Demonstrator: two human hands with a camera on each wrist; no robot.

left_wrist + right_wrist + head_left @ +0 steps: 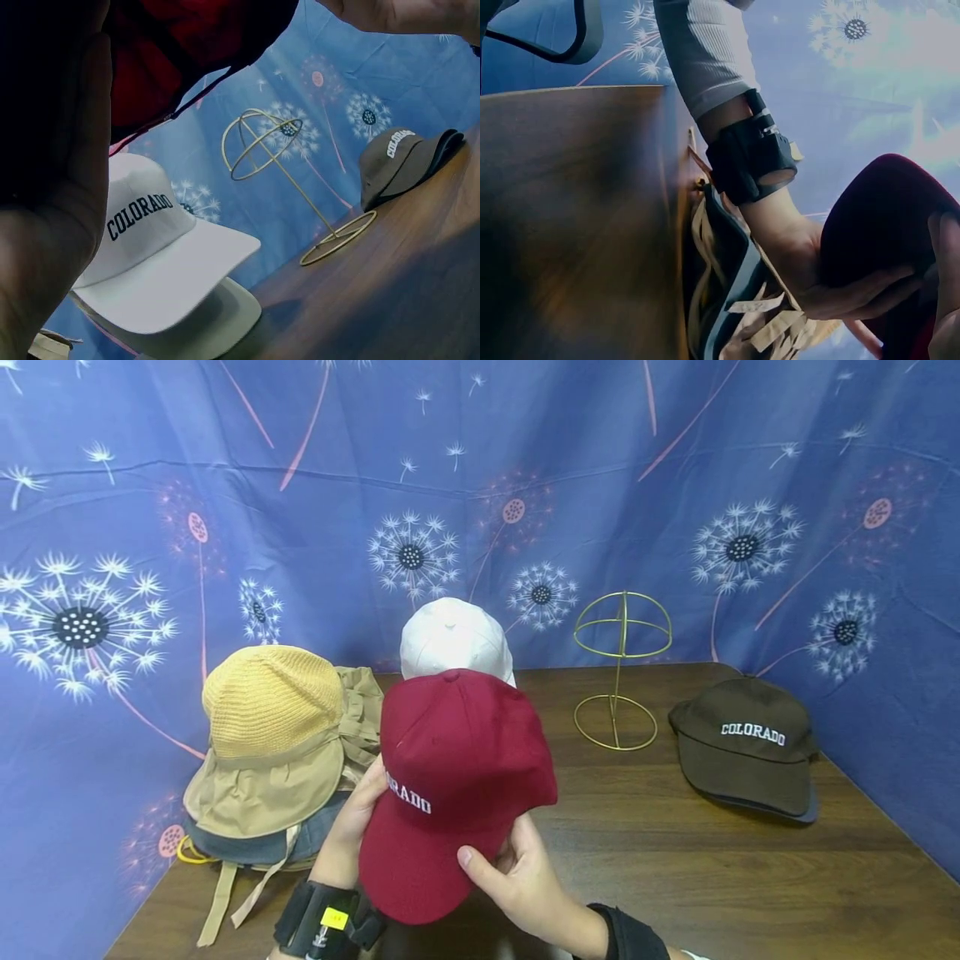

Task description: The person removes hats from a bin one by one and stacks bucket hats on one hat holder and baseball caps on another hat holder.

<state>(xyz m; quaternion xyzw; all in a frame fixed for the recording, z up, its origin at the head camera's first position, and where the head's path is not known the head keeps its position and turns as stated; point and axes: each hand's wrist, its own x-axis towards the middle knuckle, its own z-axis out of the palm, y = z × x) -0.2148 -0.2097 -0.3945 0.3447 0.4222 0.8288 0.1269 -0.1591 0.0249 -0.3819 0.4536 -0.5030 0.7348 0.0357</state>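
A dark red baseball cap (457,735) with white lettering is held up above the table, its brim pointing down toward me. My left hand (351,831) holds its left side; in the head view the cap hides most of those fingers. In the right wrist view, the left hand's fingers (870,289) lie against the underside. My right hand (528,881) grips the brim's right edge, thumb on top. Directly behind stands a white cap (453,639), which reads COLORADO in the left wrist view, above a greenish-grey brim (225,319).
A gold wire hat stand (617,693) stands bare at the back, right of the white cap. Farther right, a dark brown COLORADO cap (750,735) sits over another dark brim. Stacked sun hats (273,710), yellow knit uppermost, occupy the left, with straps hanging onto the wooden table (712,877).
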